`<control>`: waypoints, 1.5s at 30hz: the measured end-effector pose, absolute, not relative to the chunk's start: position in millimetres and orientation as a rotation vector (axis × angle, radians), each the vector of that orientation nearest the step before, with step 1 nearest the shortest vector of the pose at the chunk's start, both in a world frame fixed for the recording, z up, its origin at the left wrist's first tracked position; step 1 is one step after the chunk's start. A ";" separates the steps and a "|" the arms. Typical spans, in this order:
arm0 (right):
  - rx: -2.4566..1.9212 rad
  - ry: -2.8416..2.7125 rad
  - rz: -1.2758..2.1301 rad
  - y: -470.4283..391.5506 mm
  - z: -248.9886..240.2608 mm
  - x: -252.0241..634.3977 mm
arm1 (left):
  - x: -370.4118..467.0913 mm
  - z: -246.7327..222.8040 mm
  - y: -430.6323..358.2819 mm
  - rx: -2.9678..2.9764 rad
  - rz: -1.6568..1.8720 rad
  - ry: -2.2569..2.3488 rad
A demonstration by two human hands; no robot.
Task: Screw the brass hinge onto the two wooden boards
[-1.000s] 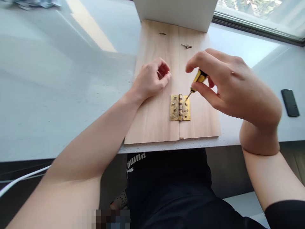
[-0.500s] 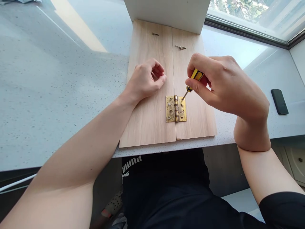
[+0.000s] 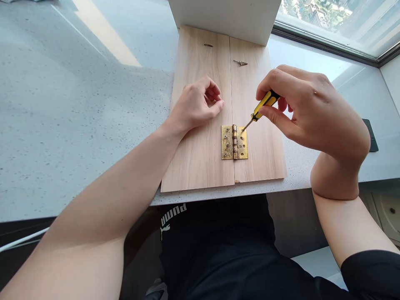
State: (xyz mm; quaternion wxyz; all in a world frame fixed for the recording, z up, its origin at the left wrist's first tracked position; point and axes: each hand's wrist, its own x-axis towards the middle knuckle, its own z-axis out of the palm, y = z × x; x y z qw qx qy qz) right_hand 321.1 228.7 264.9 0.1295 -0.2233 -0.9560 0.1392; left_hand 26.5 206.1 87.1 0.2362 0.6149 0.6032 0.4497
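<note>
The person's right hand point(image 3: 312, 110) gripped a small yellow-and-black screwdriver point(image 3: 264, 106), its tip at the upper right leaf of a worn, brass-coloured metal hinge point(image 3: 235, 143). The hinge lay flat across the seam between two pale wooden boards point(image 3: 200, 162) on a speckled white bench point(image 3: 93, 112); the left hand point(image 3: 198, 104) rested loosely curled nearby, whether holding anything unclear.

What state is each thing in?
Left board: flat, beside right board
Right board: flat
Hinge: opened out across both boards
Screws: loose on both boards
Screwdriver: tilted, tip at hinge
Right hand: closed around screwdriver
Left hand: curled on left board, contents unclear
Black phone-like object: partly hidden by right hand
</note>
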 end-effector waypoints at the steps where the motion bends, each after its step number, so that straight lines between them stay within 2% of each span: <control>1: -0.661 -2.770 0.406 229.0 265.0 320.5 | 25.9 85.3 206.9 1.692 1.245 1.650; 9: -0.730 -2.721 0.477 230.7 262.6 311.7 | 26.7 83.8 206.0 1.685 1.271 1.680; 20: -0.725 -2.809 0.389 224.0 263.3 311.4 | 28.0 90.8 203.3 1.667 1.270 1.713; 31: -0.541 -2.842 0.479 223.4 259.5 309.1 | 28.5 98.1 198.6 1.662 1.229 1.760; 45: -0.583 -2.801 0.303 220.9 252.3 303.7 | 32.3 102.5 195.2 1.640 1.208 1.836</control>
